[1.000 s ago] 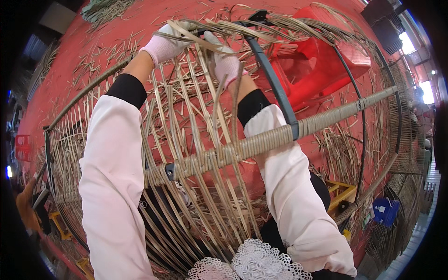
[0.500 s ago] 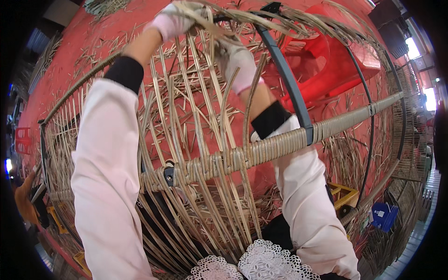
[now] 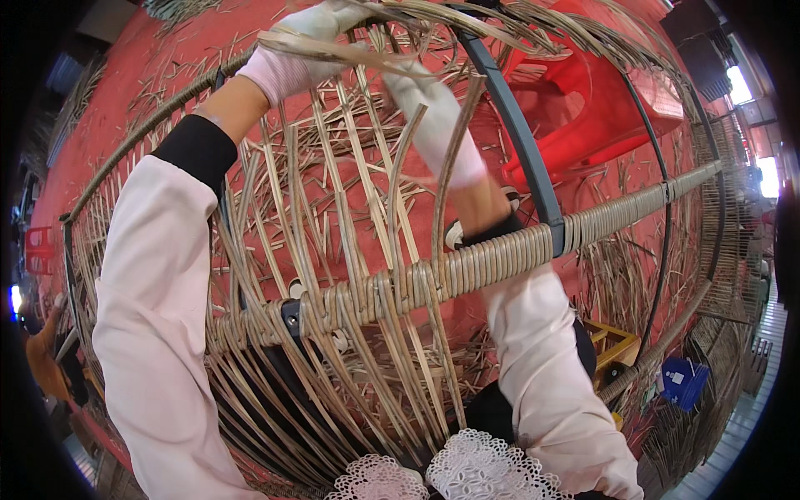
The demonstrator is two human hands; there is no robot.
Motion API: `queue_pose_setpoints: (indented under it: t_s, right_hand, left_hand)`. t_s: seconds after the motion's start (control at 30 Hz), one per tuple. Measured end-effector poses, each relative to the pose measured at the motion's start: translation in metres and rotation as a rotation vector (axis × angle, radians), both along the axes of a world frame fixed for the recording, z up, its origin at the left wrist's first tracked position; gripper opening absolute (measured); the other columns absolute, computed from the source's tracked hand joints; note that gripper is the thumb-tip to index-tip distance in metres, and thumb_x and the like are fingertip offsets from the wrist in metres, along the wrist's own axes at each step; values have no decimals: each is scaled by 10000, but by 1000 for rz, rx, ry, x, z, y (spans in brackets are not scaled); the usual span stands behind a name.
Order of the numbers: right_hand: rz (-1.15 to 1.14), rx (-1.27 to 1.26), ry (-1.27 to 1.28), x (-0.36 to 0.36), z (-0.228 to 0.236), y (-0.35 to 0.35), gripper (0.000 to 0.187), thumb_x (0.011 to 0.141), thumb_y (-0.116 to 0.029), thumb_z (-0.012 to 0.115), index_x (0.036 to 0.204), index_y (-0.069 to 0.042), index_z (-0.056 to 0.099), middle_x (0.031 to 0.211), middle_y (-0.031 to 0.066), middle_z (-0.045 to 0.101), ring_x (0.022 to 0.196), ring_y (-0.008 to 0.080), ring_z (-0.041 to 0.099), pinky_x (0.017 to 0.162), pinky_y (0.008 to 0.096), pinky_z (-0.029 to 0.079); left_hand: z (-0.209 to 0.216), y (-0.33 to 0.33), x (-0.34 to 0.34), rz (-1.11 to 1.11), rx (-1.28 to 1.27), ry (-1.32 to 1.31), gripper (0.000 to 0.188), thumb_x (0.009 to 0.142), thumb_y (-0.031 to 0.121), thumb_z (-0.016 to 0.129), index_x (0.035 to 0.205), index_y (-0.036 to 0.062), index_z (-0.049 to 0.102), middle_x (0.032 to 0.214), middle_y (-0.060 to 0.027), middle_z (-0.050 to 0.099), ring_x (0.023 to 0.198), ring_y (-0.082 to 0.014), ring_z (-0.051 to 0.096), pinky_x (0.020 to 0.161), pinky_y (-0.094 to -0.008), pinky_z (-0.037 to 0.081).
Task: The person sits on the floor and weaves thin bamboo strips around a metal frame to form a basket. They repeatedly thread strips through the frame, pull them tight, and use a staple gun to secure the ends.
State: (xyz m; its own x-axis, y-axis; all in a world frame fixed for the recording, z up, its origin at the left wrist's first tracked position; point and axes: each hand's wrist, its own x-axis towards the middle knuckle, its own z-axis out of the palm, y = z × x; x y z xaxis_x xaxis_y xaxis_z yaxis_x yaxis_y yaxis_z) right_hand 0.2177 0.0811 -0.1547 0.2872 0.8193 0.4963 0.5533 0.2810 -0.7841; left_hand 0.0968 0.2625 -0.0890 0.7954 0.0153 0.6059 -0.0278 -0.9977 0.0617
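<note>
My left hand, in a white and pink glove, reaches to the far rail of a woven furniture frame. Its fingers are closed round strips at that rail. A flat, tan weaving strip, blurred, crosses in front of it toward my right hand. That gloved hand is just below the rail, its fingertips smeared and partly behind the strip. Long upright strips run from the far rail to a wrapped crossbar and on toward me. Two cut strip ends stand up near my right wrist.
A dark metal bar joins the far rail to the crossbar. Beyond it lies a red plastic chair. Strip scraps litter the red floor. At the right are a yellow stool and a blue object.
My left hand has shifted slightly left and toward me, with its forearm swinging left. My right hand has moved a little right and toward me. The loose strip now sweeps across both hands.
</note>
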Motion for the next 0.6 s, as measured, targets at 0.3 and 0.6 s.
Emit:
queue_pose_setpoints:
  t_s: [0.3,0.6]
  right_hand:
    - [-226,-1059,-140,-70,-212,-225,357,1036,-301,444,1169,-8,599,898,214,682,957,391,650,839,468,519]
    - [-347,-415,-76,-18,-97,-72,309,972,-303,597,1061,-13,656,860,257,680,847,452,659,738,500,524]
  left_hand:
    - [-28,12,2,351,449,189,515,943,187,607,1438,146,472,1144,-79,632,995,-280,654,808,-352,567]
    - [-8,62,17,376,500,553,401,940,194,595,1330,103,580,1239,-116,632,1072,-277,647,905,-396,549]
